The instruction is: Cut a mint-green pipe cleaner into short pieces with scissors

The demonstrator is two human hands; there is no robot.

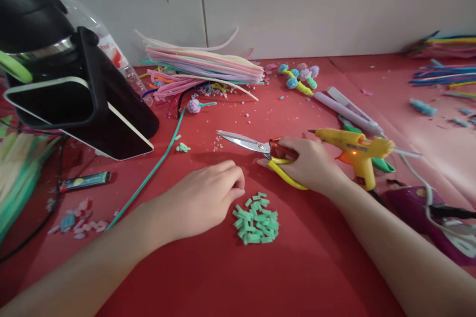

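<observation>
My right hand [310,163] rests on the red table [208,267] with its fingers around the yellow handles of a pair of scissors [260,151], whose blades lie shut and point left. My left hand [206,198] lies curled on the table with nothing visible in it, its fingertips next to a small heap of several short green pipe-cleaner pieces [256,218]. A long green pipe cleaner [156,168] runs diagonally to the left of that hand.
A yellow glue gun [355,151] stands right of my right hand, its light on. A bundle of pastel pipe cleaners [208,67] lies at the back. A black stand with a device [80,104] sits at left. A lighter [87,181] and small scraps lie nearby.
</observation>
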